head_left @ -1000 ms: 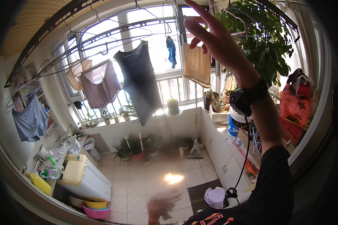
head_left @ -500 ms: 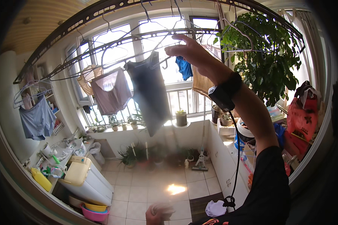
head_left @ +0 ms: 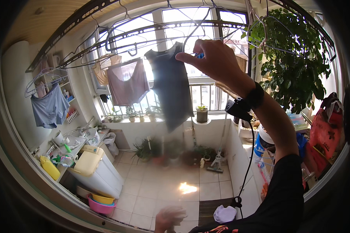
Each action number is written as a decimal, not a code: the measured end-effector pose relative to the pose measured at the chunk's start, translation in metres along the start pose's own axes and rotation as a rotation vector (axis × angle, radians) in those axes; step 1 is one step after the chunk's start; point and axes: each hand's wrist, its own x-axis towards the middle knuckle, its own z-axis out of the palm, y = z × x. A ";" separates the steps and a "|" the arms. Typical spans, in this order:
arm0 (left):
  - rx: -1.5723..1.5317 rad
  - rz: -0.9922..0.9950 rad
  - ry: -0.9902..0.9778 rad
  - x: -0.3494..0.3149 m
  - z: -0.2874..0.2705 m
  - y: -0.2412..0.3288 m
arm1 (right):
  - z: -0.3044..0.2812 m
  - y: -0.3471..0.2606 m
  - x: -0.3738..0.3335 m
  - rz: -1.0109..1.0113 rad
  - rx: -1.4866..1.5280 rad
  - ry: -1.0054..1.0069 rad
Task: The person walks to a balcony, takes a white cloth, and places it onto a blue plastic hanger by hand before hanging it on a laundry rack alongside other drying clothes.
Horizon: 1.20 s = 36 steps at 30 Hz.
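My right hand is raised beside the shoulder of a dark sleeveless top, which hangs from the drying rack. Its thumb and bent index finger are apart, with a gap between them near the hanger; no firm grip shows. The wrist wears a black strap with a small device and a hanging cable. Low in the view, my left hand is smeared by motion, its fingers unclear, and nothing can be made out in it.
Mauve shorts and blue shorts hang to the left. The perforated rack spans overhead with several hangers. A leafy plant stands right. Below are a washing machine, basins and a mop.
The view has shifted, so the rack and clothes sit further right. My right hand has drawn its stretched fingers in, nearer the dark top's shoulder. The left stays low and blurred.
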 end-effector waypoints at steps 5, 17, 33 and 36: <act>0.543 0.177 -0.022 0.002 0.012 0.019 | 0.006 0.032 -0.003 0.056 -0.023 -0.081; 0.824 0.446 -0.312 0.013 0.000 0.015 | -0.041 0.096 -0.003 0.336 0.798 -0.105; 0.221 -0.096 -0.202 0.021 -0.010 -0.043 | -0.036 0.133 -0.019 0.110 1.351 -0.100; 0.323 -0.036 -0.181 0.014 -0.005 -0.026 | -0.015 0.140 -0.027 0.002 1.247 -0.017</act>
